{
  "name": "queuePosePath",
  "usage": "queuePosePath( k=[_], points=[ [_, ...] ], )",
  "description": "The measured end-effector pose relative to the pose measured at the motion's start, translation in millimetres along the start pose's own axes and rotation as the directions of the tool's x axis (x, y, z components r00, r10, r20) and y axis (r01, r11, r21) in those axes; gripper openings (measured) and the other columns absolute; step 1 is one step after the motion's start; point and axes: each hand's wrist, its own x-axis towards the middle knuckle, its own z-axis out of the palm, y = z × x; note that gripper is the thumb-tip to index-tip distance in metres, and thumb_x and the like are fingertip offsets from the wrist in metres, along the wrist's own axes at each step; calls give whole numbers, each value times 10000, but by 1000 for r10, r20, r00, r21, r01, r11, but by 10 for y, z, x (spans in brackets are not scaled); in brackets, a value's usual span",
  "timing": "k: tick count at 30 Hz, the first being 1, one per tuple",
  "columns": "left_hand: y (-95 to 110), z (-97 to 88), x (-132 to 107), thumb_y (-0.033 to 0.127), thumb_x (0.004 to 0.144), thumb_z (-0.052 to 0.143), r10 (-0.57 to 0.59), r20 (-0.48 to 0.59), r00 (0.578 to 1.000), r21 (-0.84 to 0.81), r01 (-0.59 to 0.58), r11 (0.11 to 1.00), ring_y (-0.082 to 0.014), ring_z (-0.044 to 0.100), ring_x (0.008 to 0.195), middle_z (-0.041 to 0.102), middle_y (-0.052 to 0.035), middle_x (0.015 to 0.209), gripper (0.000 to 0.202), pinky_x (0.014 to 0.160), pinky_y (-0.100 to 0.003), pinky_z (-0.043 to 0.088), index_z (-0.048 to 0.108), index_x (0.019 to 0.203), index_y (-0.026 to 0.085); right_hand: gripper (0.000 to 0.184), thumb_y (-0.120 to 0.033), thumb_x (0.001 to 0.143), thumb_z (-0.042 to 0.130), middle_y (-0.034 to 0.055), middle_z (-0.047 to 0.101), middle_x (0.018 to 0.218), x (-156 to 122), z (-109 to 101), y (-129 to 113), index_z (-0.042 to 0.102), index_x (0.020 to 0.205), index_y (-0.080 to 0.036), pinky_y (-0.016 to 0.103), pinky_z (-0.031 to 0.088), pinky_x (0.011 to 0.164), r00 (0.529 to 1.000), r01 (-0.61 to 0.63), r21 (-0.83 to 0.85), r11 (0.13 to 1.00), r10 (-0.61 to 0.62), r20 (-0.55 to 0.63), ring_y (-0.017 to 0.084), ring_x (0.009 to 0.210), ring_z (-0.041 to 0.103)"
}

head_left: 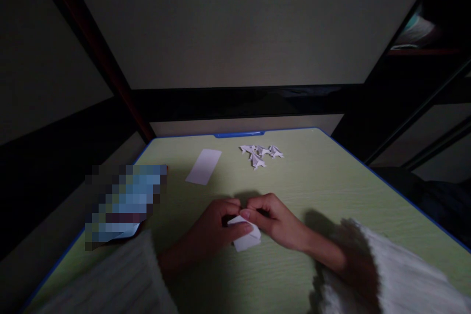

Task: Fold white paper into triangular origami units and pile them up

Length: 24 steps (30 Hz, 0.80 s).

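Low in the middle of the view is a small folded piece of white paper (pixel 247 243), held just over the table between both hands. My left hand (pixel 217 225) grips it from the left, its thumb lying across the paper's face. From the right, my right hand (pixel 275 223) pinches the far edge, thumb on top and fingers curled. The undersides of the fingers are hidden. Beyond the hands lie several small folded paper figures (pixel 257 160) in a cluster. A flat rectangular sheet of white paper (pixel 204 167) lies to their left.
The pale green table (pixel 324 186) has a blue rim, with a blue handle-like piece (pixel 239 134) at its far edge. A pixelated device (pixel 125 206) sits at the left edge. Behind stands a pale panel (pixel 235 24); a dark shelf opening (pixel 423 51) is at the right.
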Motion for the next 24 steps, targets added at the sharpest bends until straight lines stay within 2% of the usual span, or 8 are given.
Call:
queuePosePath(
  k=[6,11,18,24],
  points=[
    [32,-2,13,208,659,539,-12,24,1000,-36,13,999,-87,375,533,371,48,525,201,492,-201,257,487,486,121,307,-299,774,452,-55,309,500,-5,0,-11,405,518,-137,182,227,422,998,10,41,999,-12,68,56,473,276],
    [63,-6,0,185,634,546,27,59,998,-148,-18,989,-76,367,505,385,50,517,195,463,-187,249,467,467,125,294,-293,776,450,-59,294,503,-18,-1,-49,402,531,-138,176,224,417,991,32,119,992,-48,128,54,473,263],
    [81,-28,-10,217,618,555,61,51,997,-198,-49,979,-71,343,491,365,53,513,226,454,-186,242,436,447,133,301,-315,770,463,-56,309,519,-45,30,-68,391,537,-138,176,227,423,993,14,267,964,-44,106,52,480,270],
    [79,-35,-13,280,619,571,99,26,995,-213,-91,973,-71,331,486,338,58,493,288,462,-189,248,410,427,137,292,-300,777,458,-56,314,536,-39,49,-97,380,544,-143,173,240,437,995,25,326,945,-54,82,50,491,274]
  ],
)
